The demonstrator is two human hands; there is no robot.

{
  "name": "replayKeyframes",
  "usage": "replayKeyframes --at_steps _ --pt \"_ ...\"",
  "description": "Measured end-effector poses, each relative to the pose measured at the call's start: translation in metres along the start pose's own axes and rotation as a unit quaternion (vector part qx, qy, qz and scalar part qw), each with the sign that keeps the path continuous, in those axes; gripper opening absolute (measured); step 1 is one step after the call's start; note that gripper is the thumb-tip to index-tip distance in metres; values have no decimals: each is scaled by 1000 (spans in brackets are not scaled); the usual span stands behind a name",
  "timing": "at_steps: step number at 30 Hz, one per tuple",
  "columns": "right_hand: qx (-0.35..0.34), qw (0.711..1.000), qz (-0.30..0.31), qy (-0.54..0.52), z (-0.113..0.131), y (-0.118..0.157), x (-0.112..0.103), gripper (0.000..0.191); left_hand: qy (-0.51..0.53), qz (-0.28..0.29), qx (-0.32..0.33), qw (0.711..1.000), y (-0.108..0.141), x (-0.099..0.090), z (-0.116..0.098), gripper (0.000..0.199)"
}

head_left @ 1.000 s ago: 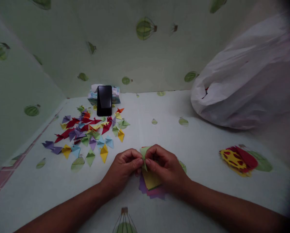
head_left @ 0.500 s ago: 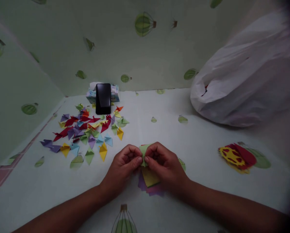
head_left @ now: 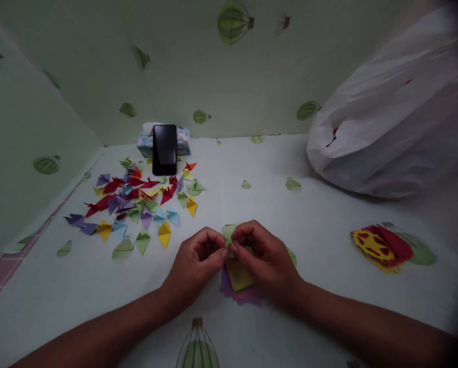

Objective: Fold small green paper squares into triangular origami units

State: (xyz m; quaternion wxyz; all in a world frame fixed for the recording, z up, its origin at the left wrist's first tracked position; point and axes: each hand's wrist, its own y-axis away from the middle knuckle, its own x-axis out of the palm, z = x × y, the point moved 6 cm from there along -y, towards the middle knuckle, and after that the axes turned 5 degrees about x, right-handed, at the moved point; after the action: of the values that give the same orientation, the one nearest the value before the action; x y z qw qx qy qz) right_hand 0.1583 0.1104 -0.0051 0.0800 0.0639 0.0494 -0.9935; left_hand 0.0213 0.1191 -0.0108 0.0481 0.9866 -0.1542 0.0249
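Observation:
A small light green piece of paper [head_left: 228, 239] is pinched between my two hands at the middle of the surface. My left hand [head_left: 198, 260] has its thumb and index finger closed on its left side. From the right, my right hand [head_left: 266, 259] grips it with thumb and index finger, the other fingers curled. Most of the paper hides behind the fingertips, so its folds are hard to make out. Beneath the hands lies a fanned stack of coloured paper sheets [head_left: 239, 277], with yellow on top and purple and pink edges showing.
Many small folded paper figures [head_left: 133, 202] are spread at the left. A black phone [head_left: 164, 150] leans upright on a tissue box [head_left: 183, 141]. Red and yellow paper cut-outs [head_left: 380, 247] lie at the right, below a large white plastic bag [head_left: 370, 153]. A balloon-patterned wall [head_left: 175, 66] stands behind.
The view has tilted and shifted slightly. Both hands remain on the green paper, their fingertips slightly repositioned; less of the paper shows below the thumbs now.

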Motion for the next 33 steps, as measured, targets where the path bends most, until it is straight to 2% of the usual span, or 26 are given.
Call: replayKeyframes --at_steps 5,14,22,33 --pt "40 997 22 -57 -5 -2 3 3 -43 -19 37 998 1 -3 0 11" --pt "25 995 34 -86 -2 -2 4 5 -62 -12 32 997 4 -2 -1 11" --pt "-9 998 36 -54 4 -2 3 9 -90 -16 32 995 4 -2 -1 11" --pt "-93 995 27 29 16 1 1 14 -61 -19 6 998 10 -1 2 14"
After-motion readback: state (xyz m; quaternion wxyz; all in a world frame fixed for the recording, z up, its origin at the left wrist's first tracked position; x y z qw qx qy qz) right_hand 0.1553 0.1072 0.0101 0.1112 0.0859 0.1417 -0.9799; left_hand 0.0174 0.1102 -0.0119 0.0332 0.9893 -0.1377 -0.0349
